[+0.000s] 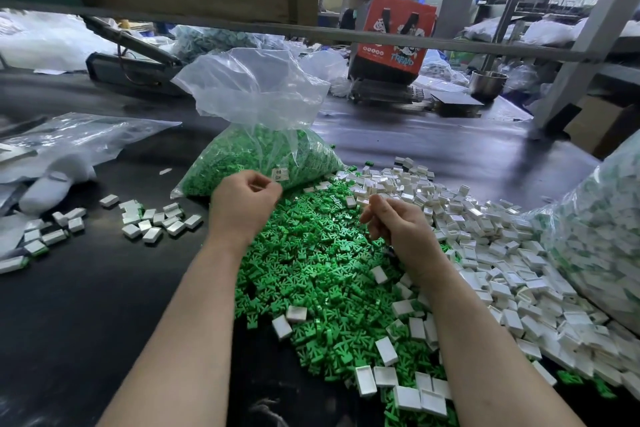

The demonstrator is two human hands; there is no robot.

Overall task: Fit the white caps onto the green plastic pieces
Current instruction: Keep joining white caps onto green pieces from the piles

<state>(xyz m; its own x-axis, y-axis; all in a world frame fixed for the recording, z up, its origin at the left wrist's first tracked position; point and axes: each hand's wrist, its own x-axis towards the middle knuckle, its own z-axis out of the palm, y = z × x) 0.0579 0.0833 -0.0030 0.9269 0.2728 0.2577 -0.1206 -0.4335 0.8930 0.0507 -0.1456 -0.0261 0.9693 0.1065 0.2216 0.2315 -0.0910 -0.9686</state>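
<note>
step: between pieces, likely fetching | left hand point(242, 204) curled, contents unclear | right hand point(398, 222) loosely curled, apparently empty | next: grab green piece point(311, 253) plus white cap point(485, 253), press together

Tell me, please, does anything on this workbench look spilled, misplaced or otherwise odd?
Only mixing: several white caps lie scattered across the green pieces instead of in the white pile to the right. The open bag of green pieces seems intact.
</note>
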